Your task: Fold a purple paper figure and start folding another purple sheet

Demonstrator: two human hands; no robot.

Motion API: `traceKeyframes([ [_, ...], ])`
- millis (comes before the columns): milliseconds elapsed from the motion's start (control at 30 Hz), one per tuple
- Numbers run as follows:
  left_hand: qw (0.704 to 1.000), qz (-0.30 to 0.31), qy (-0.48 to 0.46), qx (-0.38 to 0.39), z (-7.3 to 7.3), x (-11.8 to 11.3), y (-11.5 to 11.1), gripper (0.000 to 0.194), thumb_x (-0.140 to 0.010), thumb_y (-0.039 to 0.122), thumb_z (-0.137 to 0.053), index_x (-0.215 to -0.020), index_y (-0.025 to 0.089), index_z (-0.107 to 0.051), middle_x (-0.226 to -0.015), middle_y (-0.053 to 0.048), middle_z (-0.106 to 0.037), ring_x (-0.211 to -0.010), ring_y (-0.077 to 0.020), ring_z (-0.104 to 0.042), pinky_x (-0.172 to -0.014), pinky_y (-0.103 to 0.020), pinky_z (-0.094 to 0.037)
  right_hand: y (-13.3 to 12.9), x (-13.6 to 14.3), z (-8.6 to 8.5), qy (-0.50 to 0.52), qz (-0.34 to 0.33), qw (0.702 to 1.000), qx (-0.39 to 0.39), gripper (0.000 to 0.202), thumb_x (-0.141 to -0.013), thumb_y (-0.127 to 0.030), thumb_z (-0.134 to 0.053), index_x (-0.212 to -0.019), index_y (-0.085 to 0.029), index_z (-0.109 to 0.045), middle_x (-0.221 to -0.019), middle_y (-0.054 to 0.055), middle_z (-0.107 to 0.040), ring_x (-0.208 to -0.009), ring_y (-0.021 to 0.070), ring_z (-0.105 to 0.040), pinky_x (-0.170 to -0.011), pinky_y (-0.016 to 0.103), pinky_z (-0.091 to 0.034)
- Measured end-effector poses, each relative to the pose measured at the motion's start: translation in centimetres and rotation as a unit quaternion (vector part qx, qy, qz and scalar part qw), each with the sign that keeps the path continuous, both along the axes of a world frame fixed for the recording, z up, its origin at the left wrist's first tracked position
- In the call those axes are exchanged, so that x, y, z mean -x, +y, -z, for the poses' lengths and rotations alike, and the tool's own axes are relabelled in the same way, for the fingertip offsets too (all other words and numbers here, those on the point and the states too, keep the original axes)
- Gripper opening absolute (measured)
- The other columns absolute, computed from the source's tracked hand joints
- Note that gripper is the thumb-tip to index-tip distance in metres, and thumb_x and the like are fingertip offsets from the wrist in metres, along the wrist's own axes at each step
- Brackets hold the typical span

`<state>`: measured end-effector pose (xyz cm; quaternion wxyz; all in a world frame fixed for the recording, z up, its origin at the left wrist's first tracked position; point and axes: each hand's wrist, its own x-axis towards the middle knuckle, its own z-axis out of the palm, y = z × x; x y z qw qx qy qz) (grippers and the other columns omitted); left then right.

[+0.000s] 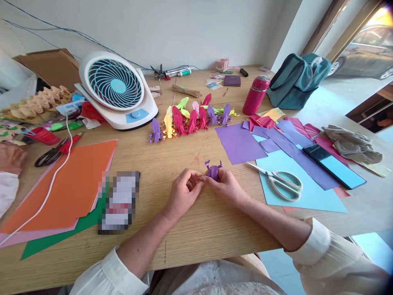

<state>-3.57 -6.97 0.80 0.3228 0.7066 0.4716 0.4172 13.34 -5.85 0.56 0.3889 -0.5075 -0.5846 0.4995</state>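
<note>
Between my two hands, over the middle of the table, is a small purple folded-paper figure (213, 172) with curled strips sticking up. My right hand (226, 185) is closed on its body. My left hand (186, 189) pinches at its left end, the fingertips of both hands meeting there; the exact spot is partly hidden by the fingers. Past them stands a group of similar folded-paper figures (193, 123) in purple, yellow, red, pink and green. White-handled scissors (285, 184) lie on light blue paper (307, 200) right of my right hand, near a purple sheet (241, 141).
On the left are orange sheets (70, 180), a phone (119, 203), black-handled scissors (52, 153) and a white fan (116, 90). A red bottle (256, 95), a teal bag (299, 82) and another phone (333, 166) are on the right. Another person's hand (11, 159) shows at the left edge.
</note>
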Motion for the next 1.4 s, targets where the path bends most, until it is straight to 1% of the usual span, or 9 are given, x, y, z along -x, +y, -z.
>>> traceKeyframes([
  [167,0.998,0.005,-0.046,0.049,-0.4,0.0,0.1,0.011,-0.086,0.023,-0.063,-0.096,0.018,-0.065,-0.083,-0.003,-0.067,-0.072,-0.0115,-0.061,-0.060,-0.020,-0.049,0.1,-0.3,0.1,-0.019,-0.018,1.000,-0.016,0.034,-0.082,-0.050,-0.066,-0.078,-0.017,-0.060,-0.066,-0.003,-0.049,-0.061,0.0117,-0.042,-0.057,0.025,-0.035],
  [433,0.958,-0.021,-0.202,0.202,-0.1,0.2,0.8,0.018,-0.079,0.031,-0.068,-0.089,0.016,-0.065,-0.069,0.002,-0.057,-0.059,-0.0089,-0.052,-0.047,-0.018,-0.048,0.8,-1.6,-1.2,0.104,-0.063,0.992,0.019,0.042,-0.093,-0.058,-0.049,-0.092,-0.019,-0.064,-0.090,0.003,-0.066,-0.087,0.0170,-0.060,-0.082,0.029,-0.047],
  [533,0.943,-0.028,-0.233,0.237,-0.2,0.1,0.9,0.020,-0.076,0.031,-0.070,-0.087,0.016,-0.065,-0.071,0.001,-0.057,-0.063,-0.0096,-0.053,-0.047,-0.018,-0.048,1.2,-2.0,-1.1,0.163,-0.072,0.982,0.058,0.042,-0.091,-0.059,-0.052,-0.097,-0.019,-0.065,-0.091,0.004,-0.067,-0.085,0.0170,-0.061,-0.082,0.031,-0.049],
  [700,0.926,-0.031,-0.259,0.274,-0.3,0.2,0.9,0.024,-0.073,0.033,-0.073,-0.085,0.015,-0.064,-0.074,0.001,-0.057,-0.065,-0.0096,-0.054,-0.052,-0.020,-0.053,1.5,-2.1,-1.1,0.113,-0.071,0.991,0.023,0.041,-0.081,-0.058,-0.067,-0.086,-0.017,-0.065,-0.081,0.002,-0.064,-0.074,0.0149,-0.056,-0.074,0.030,-0.046],
  [800,0.944,-0.013,-0.203,0.259,-0.1,0.3,0.9,0.021,-0.075,0.033,-0.071,-0.085,0.016,-0.064,-0.076,0.000,-0.059,-0.066,-0.0108,-0.055,-0.052,-0.021,-0.051,1.7,-2.0,-0.9,0.089,-0.063,0.994,0.024,0.042,-0.080,-0.059,-0.066,-0.077,-0.017,-0.061,-0.071,0.000,-0.059,-0.065,0.0129,-0.050,-0.064,0.027,-0.041],
  [933,0.989,-0.005,-0.038,0.144,0.2,0.7,1.0,0.009,-0.080,0.025,-0.067,-0.084,0.017,-0.065,-0.074,0.001,-0.063,-0.063,-0.0099,-0.052,-0.055,-0.020,-0.043,1.7,-2.1,-0.5,0.050,-0.060,0.997,-0.004,0.037,-0.083,-0.053,-0.063,-0.072,-0.018,-0.058,-0.067,-0.001,-0.056,-0.060,0.0115,-0.047,-0.057,0.025,-0.036],
  [1067,0.996,0.004,0.065,0.063,0.2,1.1,1.0,0.004,-0.080,0.020,-0.067,-0.083,0.019,-0.065,-0.072,0.003,-0.063,-0.059,-0.0095,-0.049,-0.057,-0.022,-0.038,1.8,-2.2,-0.1,-0.033,-0.036,0.998,-0.038,0.028,-0.084,-0.042,-0.063,-0.070,-0.019,-0.056,-0.061,-0.002,-0.055,-0.056,0.0107,-0.046,-0.050,0.024,-0.031],
  [1200,0.989,0.021,0.147,0.010,-0.1,1.4,1.1,0.008,-0.080,0.019,-0.071,-0.081,0.021,-0.064,-0.078,0.002,-0.065,-0.070,-0.0137,-0.056,-0.066,-0.025,-0.040,1.8,-2.2,0.4,-0.068,-0.027,0.996,-0.058,0.017,-0.083,-0.034,-0.064,-0.092,-0.020,-0.065,-0.065,-0.002,-0.063,-0.058,0.0130,-0.056,-0.054,0.024,-0.040],
  [1400,0.985,0.050,0.167,0.007,-0.2,1.5,1.3,0.014,-0.076,0.015,-0.074,-0.078,0.020,-0.061,-0.084,0.000,-0.066,-0.081,-0.0167,-0.059,-0.074,-0.028,-0.043,1.7,-1.7,0.7,-0.155,-0.004,0.982,-0.106,0.039,-0.083,-0.028,-0.064,-0.120,-0.018,-0.061,-0.073,0.000,-0.069,-0.063,0.0144,-0.060,-0.062,0.026,-0.045],
])
